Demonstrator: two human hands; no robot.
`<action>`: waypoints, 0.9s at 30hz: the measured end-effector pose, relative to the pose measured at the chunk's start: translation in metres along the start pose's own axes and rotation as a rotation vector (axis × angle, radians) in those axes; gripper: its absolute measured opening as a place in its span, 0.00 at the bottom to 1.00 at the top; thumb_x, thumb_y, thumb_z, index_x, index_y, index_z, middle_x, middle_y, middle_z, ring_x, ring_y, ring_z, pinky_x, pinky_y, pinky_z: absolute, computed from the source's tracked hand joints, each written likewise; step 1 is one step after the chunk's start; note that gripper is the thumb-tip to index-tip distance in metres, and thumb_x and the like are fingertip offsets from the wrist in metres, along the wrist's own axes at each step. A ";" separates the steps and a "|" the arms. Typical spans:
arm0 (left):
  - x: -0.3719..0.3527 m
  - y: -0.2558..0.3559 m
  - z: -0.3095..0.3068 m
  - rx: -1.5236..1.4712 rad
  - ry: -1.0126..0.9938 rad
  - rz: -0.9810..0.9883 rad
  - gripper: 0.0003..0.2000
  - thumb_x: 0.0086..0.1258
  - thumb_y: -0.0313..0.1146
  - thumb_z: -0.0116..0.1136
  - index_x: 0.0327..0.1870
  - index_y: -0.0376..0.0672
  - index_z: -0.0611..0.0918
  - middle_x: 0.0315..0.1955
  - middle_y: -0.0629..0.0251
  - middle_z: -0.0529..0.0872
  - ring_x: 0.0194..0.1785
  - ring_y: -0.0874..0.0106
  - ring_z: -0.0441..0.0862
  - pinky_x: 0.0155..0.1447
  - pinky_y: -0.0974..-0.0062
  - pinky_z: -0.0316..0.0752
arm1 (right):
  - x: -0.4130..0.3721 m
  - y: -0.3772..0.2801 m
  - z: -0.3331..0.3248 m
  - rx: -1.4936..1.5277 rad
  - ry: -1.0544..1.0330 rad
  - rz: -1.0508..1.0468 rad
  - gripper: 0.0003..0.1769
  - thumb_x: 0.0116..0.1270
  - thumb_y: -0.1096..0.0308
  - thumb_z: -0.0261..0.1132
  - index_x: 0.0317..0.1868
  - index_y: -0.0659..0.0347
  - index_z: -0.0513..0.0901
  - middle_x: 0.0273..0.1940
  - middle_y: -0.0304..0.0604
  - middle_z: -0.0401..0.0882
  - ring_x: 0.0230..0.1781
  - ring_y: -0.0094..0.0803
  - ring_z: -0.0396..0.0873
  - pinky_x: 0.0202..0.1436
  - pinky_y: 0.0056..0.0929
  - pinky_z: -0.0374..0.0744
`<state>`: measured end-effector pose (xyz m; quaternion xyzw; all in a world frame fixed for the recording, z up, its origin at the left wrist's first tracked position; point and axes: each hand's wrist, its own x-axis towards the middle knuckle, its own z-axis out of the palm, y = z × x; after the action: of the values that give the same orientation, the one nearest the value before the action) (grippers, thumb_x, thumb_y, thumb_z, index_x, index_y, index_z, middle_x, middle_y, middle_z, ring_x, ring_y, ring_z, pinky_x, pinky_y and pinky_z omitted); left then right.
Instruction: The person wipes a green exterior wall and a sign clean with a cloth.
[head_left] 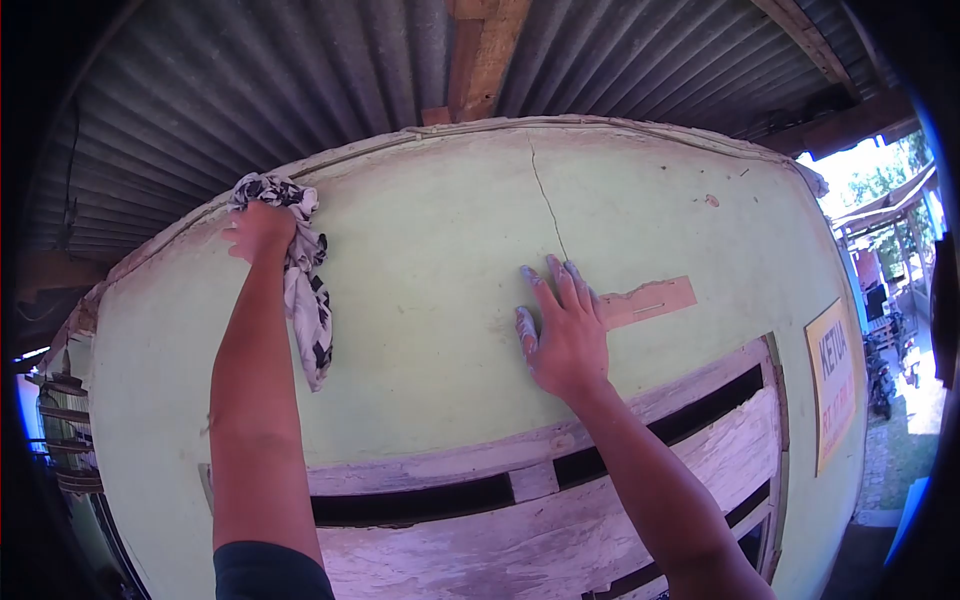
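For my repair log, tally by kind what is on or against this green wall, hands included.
Hands: 2, left hand and right hand
Black-and-white cloth: 1, gripped in the left hand
Wooden strip: 1, beside the right hand's fingertips
Yellow sign: 1, at the wall's right end
Total: 5

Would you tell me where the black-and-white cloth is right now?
Head view, upper left: the cloth is gripped in the left hand against the green wall, just below the corrugated roof.
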<state>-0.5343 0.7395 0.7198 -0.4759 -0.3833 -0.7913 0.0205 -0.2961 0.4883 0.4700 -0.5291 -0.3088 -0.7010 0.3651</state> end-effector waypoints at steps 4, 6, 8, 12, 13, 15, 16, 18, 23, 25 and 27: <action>-0.022 0.026 0.003 -0.056 -0.060 0.129 0.23 0.64 0.42 0.64 0.60 0.46 0.86 0.70 0.55 0.75 0.72 0.46 0.68 0.72 0.47 0.68 | -0.004 0.000 0.003 -0.016 0.001 0.017 0.30 0.76 0.58 0.62 0.76 0.53 0.73 0.79 0.55 0.63 0.81 0.53 0.61 0.82 0.51 0.60; -0.036 0.051 0.004 -0.094 -0.086 0.274 0.24 0.62 0.42 0.66 0.59 0.44 0.85 0.69 0.52 0.76 0.71 0.44 0.70 0.71 0.45 0.72 | -0.006 0.001 0.005 -0.026 0.008 0.022 0.30 0.76 0.57 0.61 0.76 0.53 0.73 0.79 0.55 0.63 0.81 0.53 0.61 0.82 0.52 0.60; -0.051 0.081 0.010 -0.172 -0.106 0.351 0.25 0.62 0.43 0.68 0.60 0.44 0.85 0.70 0.51 0.75 0.71 0.42 0.70 0.70 0.46 0.74 | -0.007 0.002 0.005 -0.025 0.013 0.028 0.30 0.76 0.56 0.61 0.76 0.52 0.73 0.79 0.55 0.63 0.81 0.52 0.61 0.83 0.52 0.60; -0.099 0.145 0.030 -0.234 -0.150 0.718 0.28 0.62 0.46 0.66 0.64 0.45 0.84 0.71 0.50 0.74 0.72 0.40 0.68 0.73 0.49 0.71 | -0.007 0.002 0.004 0.000 0.017 0.022 0.30 0.77 0.57 0.61 0.76 0.52 0.73 0.79 0.54 0.64 0.81 0.52 0.61 0.82 0.52 0.60; -0.121 0.159 0.025 -0.321 -0.205 0.771 0.28 0.62 0.45 0.66 0.65 0.46 0.84 0.72 0.51 0.73 0.72 0.42 0.67 0.74 0.49 0.70 | -0.006 0.003 0.004 0.000 0.016 0.016 0.29 0.77 0.57 0.61 0.76 0.52 0.73 0.79 0.54 0.64 0.81 0.51 0.61 0.82 0.52 0.60; -0.170 0.179 0.005 -0.446 -0.338 0.891 0.26 0.61 0.42 0.67 0.63 0.47 0.86 0.70 0.54 0.74 0.71 0.45 0.67 0.74 0.50 0.71 | -0.007 0.002 0.002 0.008 0.017 0.018 0.30 0.76 0.57 0.61 0.75 0.53 0.73 0.79 0.54 0.64 0.81 0.52 0.61 0.82 0.51 0.60; -0.192 0.187 0.003 -0.503 -0.346 0.967 0.24 0.60 0.40 0.67 0.60 0.47 0.87 0.69 0.55 0.75 0.70 0.47 0.68 0.72 0.50 0.71 | -0.006 0.003 0.001 0.006 0.012 0.015 0.30 0.74 0.58 0.62 0.75 0.53 0.73 0.79 0.54 0.64 0.81 0.52 0.62 0.82 0.51 0.60; -0.226 0.193 -0.003 -0.538 -0.335 1.082 0.19 0.61 0.37 0.66 0.54 0.47 0.90 0.65 0.56 0.77 0.69 0.49 0.69 0.70 0.52 0.71 | -0.008 0.009 0.008 -0.023 0.026 -0.002 0.29 0.73 0.59 0.62 0.73 0.54 0.75 0.79 0.53 0.64 0.81 0.51 0.62 0.82 0.50 0.61; -0.229 0.177 -0.006 -0.413 -0.197 1.062 0.13 0.63 0.30 0.62 0.48 0.44 0.91 0.63 0.57 0.79 0.68 0.54 0.70 0.67 0.56 0.69 | -0.006 0.034 0.032 -0.091 0.023 -0.009 0.23 0.71 0.65 0.58 0.65 0.55 0.82 0.79 0.47 0.65 0.81 0.47 0.63 0.80 0.49 0.65; -0.199 0.158 -0.013 -0.297 -0.189 0.977 0.13 0.66 0.32 0.62 0.49 0.44 0.91 0.65 0.57 0.79 0.72 0.54 0.69 0.69 0.54 0.69 | -0.005 0.012 0.008 -0.041 -0.002 0.010 0.25 0.71 0.66 0.61 0.68 0.53 0.80 0.78 0.50 0.66 0.80 0.49 0.63 0.80 0.49 0.65; -0.160 0.135 -0.014 -0.203 -0.197 0.865 0.13 0.69 0.34 0.61 0.51 0.44 0.90 0.66 0.56 0.78 0.74 0.53 0.67 0.72 0.52 0.68 | -0.005 0.001 -0.001 -0.027 -0.002 0.031 0.29 0.71 0.65 0.66 0.72 0.52 0.77 0.77 0.53 0.66 0.79 0.52 0.64 0.80 0.49 0.64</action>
<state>-0.4043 0.5824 0.6723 -0.6647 -0.0699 -0.6948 0.2657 -0.2945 0.4878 0.4653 -0.5393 -0.2914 -0.6989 0.3683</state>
